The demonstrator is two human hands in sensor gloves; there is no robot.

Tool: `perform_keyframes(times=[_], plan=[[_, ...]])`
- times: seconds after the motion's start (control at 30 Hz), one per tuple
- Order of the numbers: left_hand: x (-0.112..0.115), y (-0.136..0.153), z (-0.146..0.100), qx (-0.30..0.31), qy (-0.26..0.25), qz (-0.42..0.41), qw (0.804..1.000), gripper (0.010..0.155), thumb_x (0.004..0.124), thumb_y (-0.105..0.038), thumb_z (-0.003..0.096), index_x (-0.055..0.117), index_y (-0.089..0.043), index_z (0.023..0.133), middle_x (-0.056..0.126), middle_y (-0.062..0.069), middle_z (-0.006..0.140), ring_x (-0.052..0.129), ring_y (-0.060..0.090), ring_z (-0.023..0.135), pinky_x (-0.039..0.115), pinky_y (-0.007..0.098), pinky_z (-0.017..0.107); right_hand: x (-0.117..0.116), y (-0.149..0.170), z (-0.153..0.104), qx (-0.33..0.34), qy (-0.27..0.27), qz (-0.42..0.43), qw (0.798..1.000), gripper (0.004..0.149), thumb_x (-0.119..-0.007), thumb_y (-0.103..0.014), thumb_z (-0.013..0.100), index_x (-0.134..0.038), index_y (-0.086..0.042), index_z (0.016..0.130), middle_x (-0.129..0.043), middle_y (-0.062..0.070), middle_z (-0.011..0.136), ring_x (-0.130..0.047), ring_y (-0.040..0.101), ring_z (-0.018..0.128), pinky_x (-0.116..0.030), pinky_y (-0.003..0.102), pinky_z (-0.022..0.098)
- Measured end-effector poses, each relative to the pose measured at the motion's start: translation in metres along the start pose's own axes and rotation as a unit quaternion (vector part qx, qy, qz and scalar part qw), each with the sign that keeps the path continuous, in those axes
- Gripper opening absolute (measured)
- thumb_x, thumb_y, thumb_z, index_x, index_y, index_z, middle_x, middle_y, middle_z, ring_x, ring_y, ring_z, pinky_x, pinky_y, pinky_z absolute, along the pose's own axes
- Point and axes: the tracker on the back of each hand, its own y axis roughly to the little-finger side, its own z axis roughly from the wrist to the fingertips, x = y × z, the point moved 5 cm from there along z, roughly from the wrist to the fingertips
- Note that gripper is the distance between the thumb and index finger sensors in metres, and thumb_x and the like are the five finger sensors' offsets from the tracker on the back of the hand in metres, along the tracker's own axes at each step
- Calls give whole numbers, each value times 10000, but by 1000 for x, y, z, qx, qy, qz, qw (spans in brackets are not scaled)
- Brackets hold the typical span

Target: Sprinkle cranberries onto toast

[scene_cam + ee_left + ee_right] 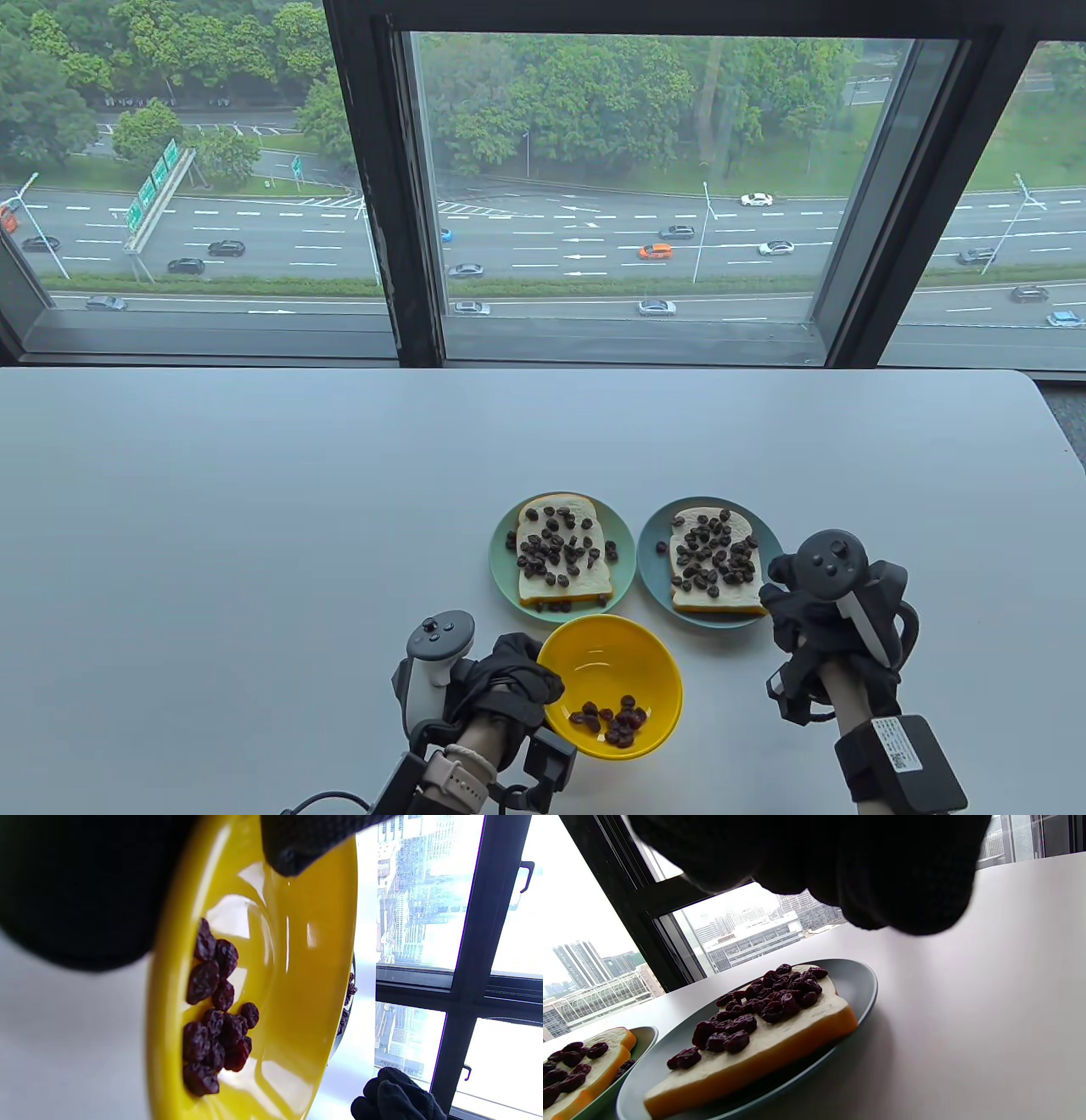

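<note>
On both plates: toast (562, 552) cranberry-covered | yellow bowl (611, 645): few cranberries (612, 720)

High-rise office-type room. A plain, pale grey rectangular table (254, 526) stands directly against large dark-framed windows (382, 212). Through the glass, far below, lie a multi-lane highway with cars (594, 246) and a belt of green trees (577, 93); the wrist views show city tower blocks (581, 963).
</note>
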Motion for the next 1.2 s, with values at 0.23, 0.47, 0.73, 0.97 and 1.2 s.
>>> perform_keyframes(times=[0.23, 0.47, 0.73, 0.97, 1.2], plan=[[-20, -4, -5, 7, -21, -19, 1000, 562, 781, -164, 385, 521, -115, 882, 672, 210, 612, 780, 404, 332, 955, 388, 72, 1, 25, -4, -6, -3, 29, 1000, 472, -747, -389, 356, -720, -254, 807, -740, 77, 815, -904, 245, 559, -921, 202, 295], [-83, 1, -21, 7, -71, -73, 995, 557, 793, -165, 383, 555, -129, 886, 681, 208, 617, 770, 416, 340, 934, 414, 72, -2, 47, 2, -21, -20, 27, 999, 486, -738, -394, 360, -706, -250, 823, -722, 88, 835, -887, 264, 599, -916, 227, 333], [-134, 22, -39, -6, -142, -173, 975, 555, 783, -183, 403, 542, -157, 902, 668, 189, 645, 758, 407, 376, 922, 415, 109, -7, 55, 8, -21, -45, 28, 998, 499, -732, -398, 364, -692, -246, 838, -698, 96, 857, -871, 275, 629, -909, 244, 361], [-159, 55, -53, -38, -200, -247, 948, 556, 754, -231, 449, 479, -207, 932, 640, 143, 692, 757, 364, 437, 934, 371, 181, -11, 49, 6, -4, -58, 17, 998, 504, -732, -400, 364, -687, -248, 843, -691, 94, 865, -871, 273, 635, -906, 250, 369], [-175, 75, -69, -95, -265, -230, 932, 558, 727, -269, 487, 422, -246, 953, 605, 111, 735, 741, 337, 493, 932, 346, 251, -12, 50, 3, -7, -64, 23, 998, 505, -731, -399, 365, -686, -246, 844, -687, 97, 866, -865, 278, 643, -904, 254, 375]])
